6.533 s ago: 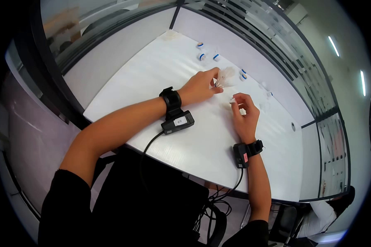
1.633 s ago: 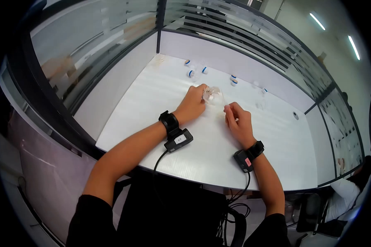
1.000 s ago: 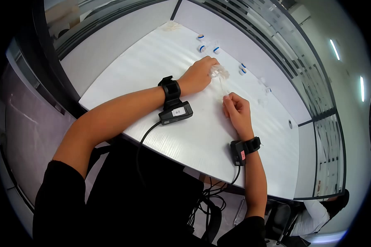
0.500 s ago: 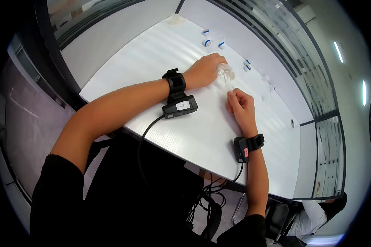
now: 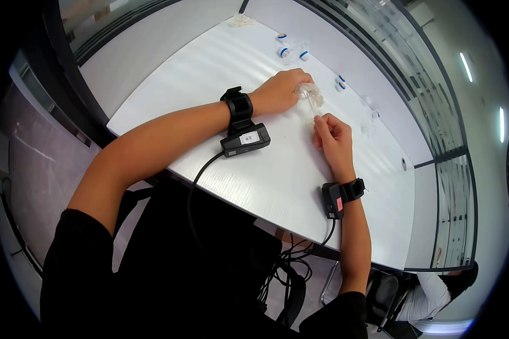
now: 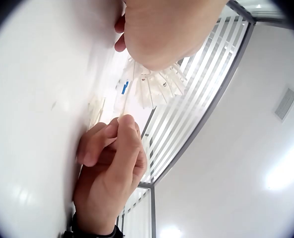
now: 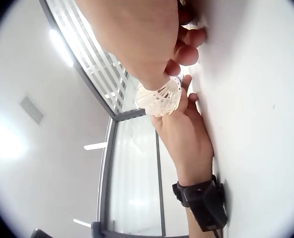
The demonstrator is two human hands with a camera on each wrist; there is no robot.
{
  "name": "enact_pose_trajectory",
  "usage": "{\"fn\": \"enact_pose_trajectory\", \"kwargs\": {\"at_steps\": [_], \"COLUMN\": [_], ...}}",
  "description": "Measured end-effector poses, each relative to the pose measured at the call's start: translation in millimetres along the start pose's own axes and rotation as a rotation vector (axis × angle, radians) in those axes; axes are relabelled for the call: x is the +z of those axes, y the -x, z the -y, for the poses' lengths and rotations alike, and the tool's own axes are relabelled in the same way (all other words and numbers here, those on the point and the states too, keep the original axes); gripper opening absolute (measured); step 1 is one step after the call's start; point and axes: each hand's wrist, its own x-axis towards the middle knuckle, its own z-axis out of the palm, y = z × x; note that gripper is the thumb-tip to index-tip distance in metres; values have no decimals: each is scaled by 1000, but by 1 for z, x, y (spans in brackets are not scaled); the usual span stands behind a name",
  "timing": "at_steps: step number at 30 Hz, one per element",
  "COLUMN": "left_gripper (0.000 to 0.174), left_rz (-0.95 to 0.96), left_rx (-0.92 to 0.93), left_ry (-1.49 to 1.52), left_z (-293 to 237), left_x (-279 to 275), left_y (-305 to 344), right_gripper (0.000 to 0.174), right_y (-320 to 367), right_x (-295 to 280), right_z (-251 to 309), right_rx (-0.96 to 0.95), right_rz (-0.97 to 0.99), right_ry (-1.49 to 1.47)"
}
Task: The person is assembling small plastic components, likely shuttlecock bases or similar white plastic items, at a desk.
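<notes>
My left hand (image 5: 281, 93) grips a white feather shuttlecock (image 5: 310, 94) above the table, fingers curled at its base end. The feather skirt (image 7: 159, 101) fans out beside that hand in the right wrist view; its base is mostly hidden by the fingers. Just in front of the skirt, my right hand (image 5: 337, 142) pinches the end of a thin pale strand (image 6: 123, 105) between thumb and forefinger. It runs from those fingertips up to the shuttlecock and looks like a feather shaft. The other right fingers are curled inward.
Several shuttlecocks with blue bands (image 5: 284, 52) lie along the back of the white table (image 5: 232, 175), some farther right (image 5: 341, 86). Loose pale feathers (image 5: 238, 21) lie in the far left corner. Low partitions (image 5: 158, 39) enclose the table. Cables (image 5: 291, 260) hang below its front edge.
Earlier the right hand was apart from the shuttlecock; now it pinches the strand at its skirt. Over the last second both hands have drawn slightly closer, and the head view has shifted.
</notes>
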Motion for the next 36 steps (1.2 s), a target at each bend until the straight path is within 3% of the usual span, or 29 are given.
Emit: {"fn": "enact_pose_trajectory", "kwargs": {"at_steps": [14, 36], "left_gripper": [41, 38], "left_rz": [13, 35], "left_rx": [-23, -61], "left_ry": [5, 54], "left_z": [-3, -2], "left_x": [-2, -2], "left_y": [-2, -4], "right_gripper": [20, 21], "right_y": [2, 1], "right_x": [2, 0], "right_z": [8, 7], "right_rx": [9, -14], "right_rz": [-89, -136], "right_ry": [-135, -85]}}
